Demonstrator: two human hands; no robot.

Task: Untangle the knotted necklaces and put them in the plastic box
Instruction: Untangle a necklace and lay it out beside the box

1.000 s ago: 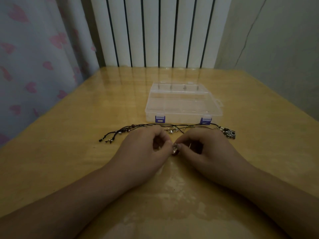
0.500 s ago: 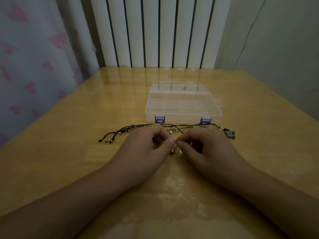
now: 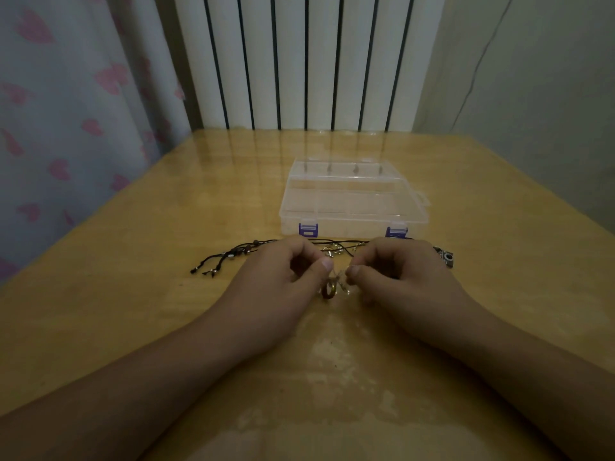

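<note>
Black cord necklaces (image 3: 233, 255) lie tangled in a line across the wooden table, beaded ends at the left and a metal pendant (image 3: 445, 256) at the right. My left hand (image 3: 283, 287) and my right hand (image 3: 402, 281) meet at the middle, each pinching a fine chain between thumb and fingertips. A small ring pendant (image 3: 329, 290) hangs under my left thumb. The clear plastic box (image 3: 352, 207) with blue latches sits shut just behind the cords.
The wooden table (image 3: 166, 311) has a glossy, worn patch near me. A white radiator (image 3: 306, 61) stands behind the far edge, a heart-print curtain (image 3: 66, 111) at the left and a wall at the right.
My fingertips have drawn slightly apart, and the ring pendant now shows below my left thumb. The cords and box have not moved.
</note>
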